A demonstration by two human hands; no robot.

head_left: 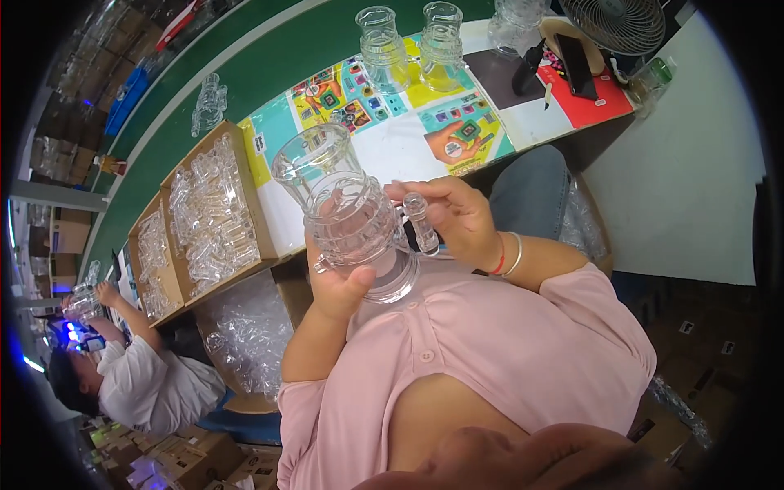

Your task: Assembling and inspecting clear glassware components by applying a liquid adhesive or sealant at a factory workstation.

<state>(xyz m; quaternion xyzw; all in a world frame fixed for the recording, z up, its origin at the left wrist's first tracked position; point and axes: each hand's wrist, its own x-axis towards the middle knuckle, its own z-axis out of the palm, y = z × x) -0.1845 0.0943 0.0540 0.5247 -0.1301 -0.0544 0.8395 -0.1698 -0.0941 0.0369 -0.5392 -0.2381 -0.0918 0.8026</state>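
A clear ribbed glass mug (347,214) is held up in front of my chest, its mouth tilted toward the upper left. My left hand (341,287) cups its body and base from below, thumb on the base. My right hand (457,219) pinches a clear glass handle (419,220) against the mug's right side. The right wrist wears a red string and a silver bangle.
Two finished glass mugs (412,53) stand on the colourful table mat (425,122). Cardboard trays of clear glass handles (211,212) lie at my left beside a green conveyor (237,73). A fan (616,23) stands far right. Another person (139,371) works at lower left.
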